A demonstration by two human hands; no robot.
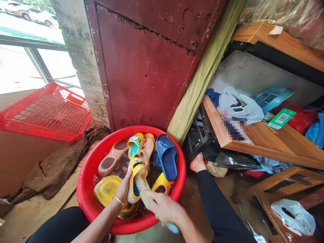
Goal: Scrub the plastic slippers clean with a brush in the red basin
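While the left hand (pixel 123 190) grips a glossy yellow sandal (pixel 137 161) above the water (pixel 124 164) of a round red tub (pixel 84 189), the right hand (pixel 165 206) clasps a brush (pixel 145 193), its pale end (rough-textured) within the sandal; alongside lie a ridged blue slide (pixel 169 162) and a wavy-treaded yellow sole (pixel 107 189).

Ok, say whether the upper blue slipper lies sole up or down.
Sole down: the upper blue slipper shows its strap and ribbed footbed.

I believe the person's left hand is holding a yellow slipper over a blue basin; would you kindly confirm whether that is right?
Not quite: the basin is red, not blue, as the head view shows; the left hand is indeed holding a yellow slipper over it.
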